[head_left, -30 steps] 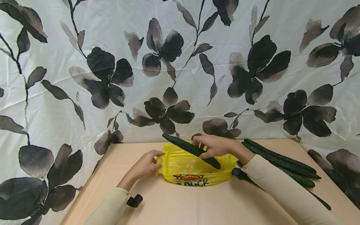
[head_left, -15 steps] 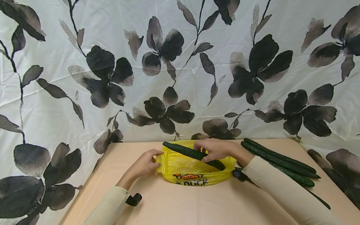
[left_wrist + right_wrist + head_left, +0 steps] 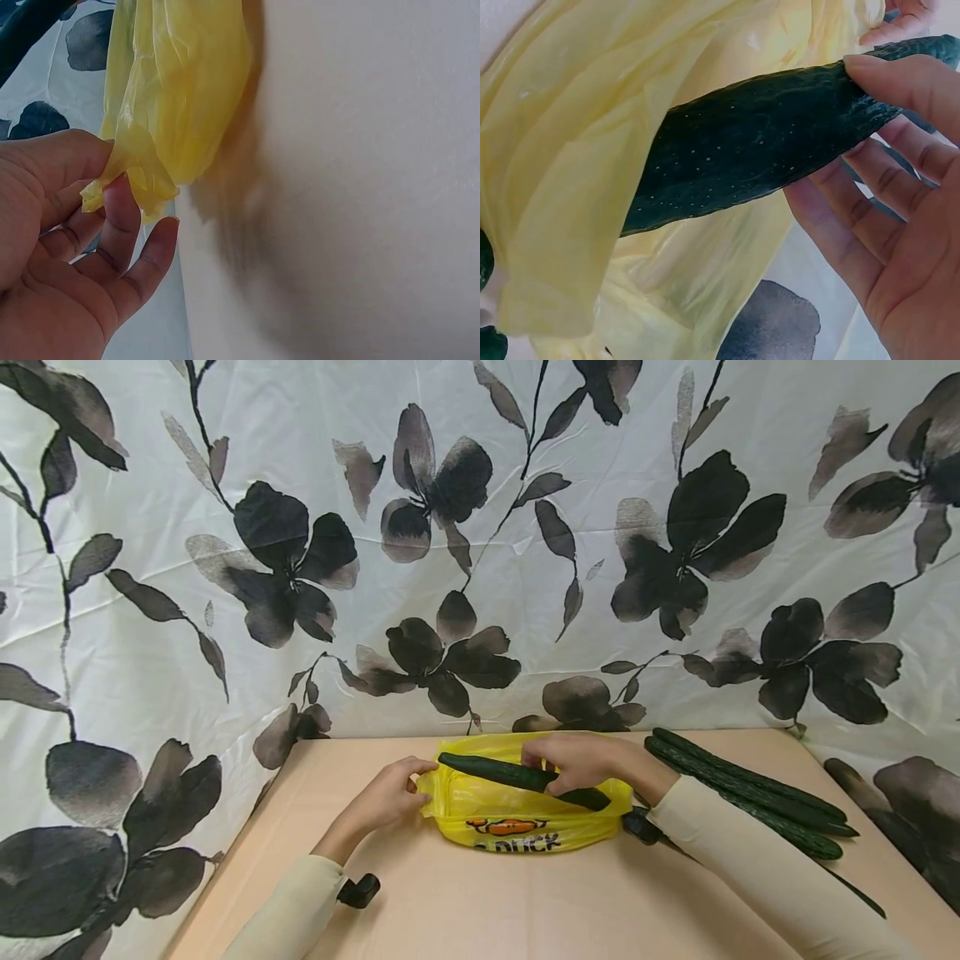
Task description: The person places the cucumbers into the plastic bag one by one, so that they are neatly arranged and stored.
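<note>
The right hand holds 1 cucumber near its middle, thumb on the near side and fingers on the far side. The cucumber lies aslant over the mouth of the yellow bag, its right end lower than its left. In the right wrist view, the lower end passes behind the bag's film, so its tip is hidden there. The upper end sits near the fingertips of the left hand; whether they touch is hard to tell.

The left hand pinches the gathered left edge of the bag between thumb and finger, while its other fingers are loosely bent and spread. The bag lies on the table with its mouth spread wide, and its front wall bears an orange print above dark letters, partly folded.

To the right, at least 3 more cucumbers lie side by side on the table, partly behind the right sleeve. Both sleeves are cream. A black device sits at the left wrist, and 1 more dark device shows at the right. Behind the table hangs a pale cloth printed with dark flowers.
</note>
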A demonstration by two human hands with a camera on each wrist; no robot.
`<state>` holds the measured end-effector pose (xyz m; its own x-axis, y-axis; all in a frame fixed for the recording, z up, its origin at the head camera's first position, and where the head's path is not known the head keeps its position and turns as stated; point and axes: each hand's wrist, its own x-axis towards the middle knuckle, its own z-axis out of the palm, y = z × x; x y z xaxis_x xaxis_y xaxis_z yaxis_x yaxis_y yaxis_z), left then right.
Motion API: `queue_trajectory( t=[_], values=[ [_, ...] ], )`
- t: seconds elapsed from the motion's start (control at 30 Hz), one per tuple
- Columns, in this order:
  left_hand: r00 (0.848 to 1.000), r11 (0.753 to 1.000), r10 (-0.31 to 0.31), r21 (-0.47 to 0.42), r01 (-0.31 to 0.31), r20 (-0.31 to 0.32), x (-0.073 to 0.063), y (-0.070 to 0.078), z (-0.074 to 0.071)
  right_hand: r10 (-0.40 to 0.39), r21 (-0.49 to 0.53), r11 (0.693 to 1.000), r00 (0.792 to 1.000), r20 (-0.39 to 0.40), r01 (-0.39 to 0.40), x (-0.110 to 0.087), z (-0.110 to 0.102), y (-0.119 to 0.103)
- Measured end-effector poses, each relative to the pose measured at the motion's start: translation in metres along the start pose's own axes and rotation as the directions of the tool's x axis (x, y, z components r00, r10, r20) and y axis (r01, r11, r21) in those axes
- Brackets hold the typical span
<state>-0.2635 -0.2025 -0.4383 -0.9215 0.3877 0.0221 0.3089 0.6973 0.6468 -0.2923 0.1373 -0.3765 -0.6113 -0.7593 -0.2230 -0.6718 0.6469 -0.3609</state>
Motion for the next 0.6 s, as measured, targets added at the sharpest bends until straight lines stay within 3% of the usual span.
queue_trajectory(
  t=[0.6],
  values=[
    [0.997,0.997,0.082,0.004,-0.082,-0.014,-0.002,0.0,-0.001,0.022,-0.171,0.985,0.999,0.043,-0.014,0.011,0.016,-0.006]
  ],
)
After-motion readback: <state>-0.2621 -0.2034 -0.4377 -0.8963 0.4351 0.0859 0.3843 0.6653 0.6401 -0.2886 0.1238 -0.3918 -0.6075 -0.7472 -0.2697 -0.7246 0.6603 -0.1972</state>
